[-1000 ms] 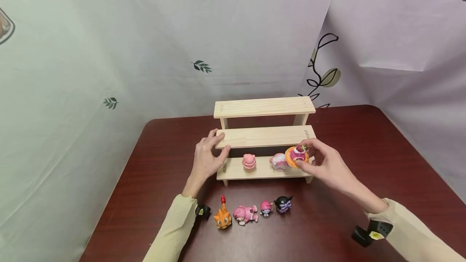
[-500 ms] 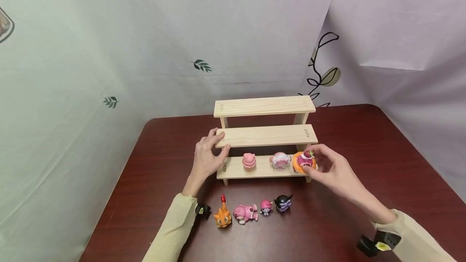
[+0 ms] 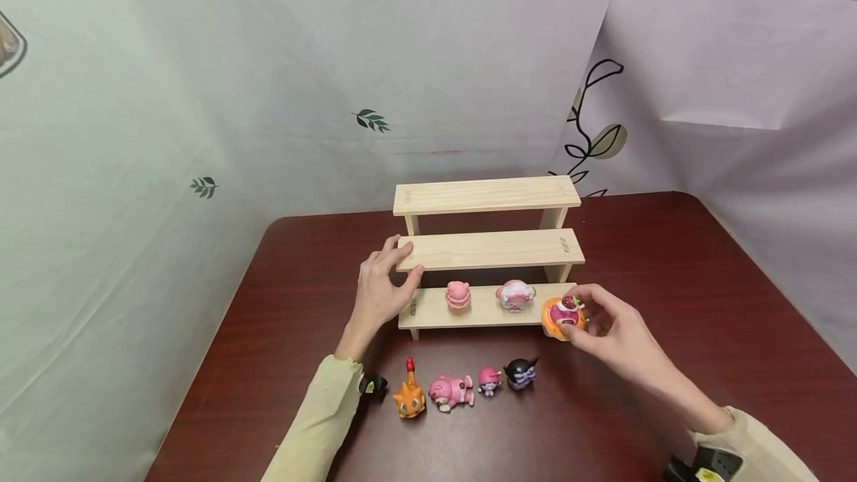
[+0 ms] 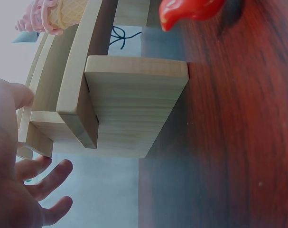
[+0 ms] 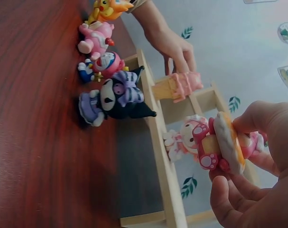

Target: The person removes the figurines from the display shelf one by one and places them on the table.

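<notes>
A light wooden three-step display stand (image 3: 489, 250) is on the table. My left hand (image 3: 383, 290) grips the left end of its middle step. My right hand (image 3: 619, 329) pinches a pink toy figurine (image 3: 561, 320) with an orange-and-white ring and a strawberry on top. In the right wrist view that figurine (image 5: 222, 145) shows pink paws and hangs off the shelf surface. At the stand's lowest step, right end, it covers part of the board. An ice-cream-cone figurine (image 3: 458, 295) and a pink-and-white figurine (image 3: 515, 295) stand on that step.
In front of the stand, a row on the dark red table (image 3: 321, 274) holds an orange figurine with a red-tipped tail (image 3: 410, 397), a lying pink figurine (image 3: 451, 393), a small pink-hooded one (image 3: 489, 381) and a black-and-purple one (image 3: 521, 374). A pale curtain (image 3: 469, 58) hangs behind.
My right hand has carried the pinched figurine rightward and then down toward me, away from the pink-and-white figurine. My left hand has stayed at the middle step.
</notes>
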A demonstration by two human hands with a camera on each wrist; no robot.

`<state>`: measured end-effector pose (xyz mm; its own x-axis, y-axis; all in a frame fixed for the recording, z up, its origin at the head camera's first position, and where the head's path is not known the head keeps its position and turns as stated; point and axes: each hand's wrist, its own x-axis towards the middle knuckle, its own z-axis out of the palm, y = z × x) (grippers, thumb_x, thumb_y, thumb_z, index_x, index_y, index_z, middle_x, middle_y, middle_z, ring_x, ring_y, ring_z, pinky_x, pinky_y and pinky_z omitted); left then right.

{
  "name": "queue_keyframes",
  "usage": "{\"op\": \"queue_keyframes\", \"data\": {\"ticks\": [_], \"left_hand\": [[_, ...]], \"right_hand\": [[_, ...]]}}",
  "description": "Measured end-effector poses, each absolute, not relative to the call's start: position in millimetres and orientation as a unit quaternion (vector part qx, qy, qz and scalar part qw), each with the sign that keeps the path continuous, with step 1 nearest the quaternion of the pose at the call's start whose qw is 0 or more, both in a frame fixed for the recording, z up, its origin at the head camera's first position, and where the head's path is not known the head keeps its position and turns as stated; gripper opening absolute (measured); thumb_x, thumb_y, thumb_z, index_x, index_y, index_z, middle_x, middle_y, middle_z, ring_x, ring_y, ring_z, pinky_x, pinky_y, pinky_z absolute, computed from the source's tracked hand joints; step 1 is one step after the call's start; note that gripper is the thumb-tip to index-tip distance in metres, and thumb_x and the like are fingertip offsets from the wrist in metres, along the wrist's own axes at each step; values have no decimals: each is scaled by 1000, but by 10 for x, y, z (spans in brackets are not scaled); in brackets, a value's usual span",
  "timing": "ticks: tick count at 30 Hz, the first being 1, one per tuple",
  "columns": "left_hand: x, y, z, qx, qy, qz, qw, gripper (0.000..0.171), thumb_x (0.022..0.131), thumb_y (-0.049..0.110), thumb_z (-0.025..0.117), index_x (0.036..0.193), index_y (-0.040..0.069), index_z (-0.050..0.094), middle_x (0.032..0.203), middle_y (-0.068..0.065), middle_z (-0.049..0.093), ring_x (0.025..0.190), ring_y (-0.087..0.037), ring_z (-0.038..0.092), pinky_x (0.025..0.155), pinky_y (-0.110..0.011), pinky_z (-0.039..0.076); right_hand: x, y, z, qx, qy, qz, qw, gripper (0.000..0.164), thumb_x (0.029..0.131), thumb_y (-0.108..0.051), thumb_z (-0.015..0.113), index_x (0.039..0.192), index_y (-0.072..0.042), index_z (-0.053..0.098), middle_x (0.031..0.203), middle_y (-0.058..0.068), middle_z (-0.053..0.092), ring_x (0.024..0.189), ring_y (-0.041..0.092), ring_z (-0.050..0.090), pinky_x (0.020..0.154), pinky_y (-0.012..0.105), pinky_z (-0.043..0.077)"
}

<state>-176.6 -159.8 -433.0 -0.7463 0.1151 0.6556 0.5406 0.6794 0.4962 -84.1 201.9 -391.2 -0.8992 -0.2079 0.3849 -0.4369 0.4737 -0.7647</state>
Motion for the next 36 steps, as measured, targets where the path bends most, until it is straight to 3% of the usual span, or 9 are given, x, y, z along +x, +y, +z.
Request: {"op": "queue_keyframes", "data": {"ticks": [18,36], "left_hand": [[-1771,-1599,-4325,-190,-864,-355,301,43,85,24,75,121,2,72,130,-24,61,101,-45,62,90,-64,40],[-1761,-1590,-4319,-188,-864,-354,305,43,84,25,74,121,2,72,132,-22,61,98,-43,63,89,-63,41]], "right_hand": [[-716,2041,-4106,174,-853,478,118,42,74,6,81,109,-9,64,89,2,63,57,11,53,53,22,44],[-662,2070,-4307,184,-849,484,107,40,74,7,80,107,-9,63,90,1,65,68,8,60,56,23,47]]}}
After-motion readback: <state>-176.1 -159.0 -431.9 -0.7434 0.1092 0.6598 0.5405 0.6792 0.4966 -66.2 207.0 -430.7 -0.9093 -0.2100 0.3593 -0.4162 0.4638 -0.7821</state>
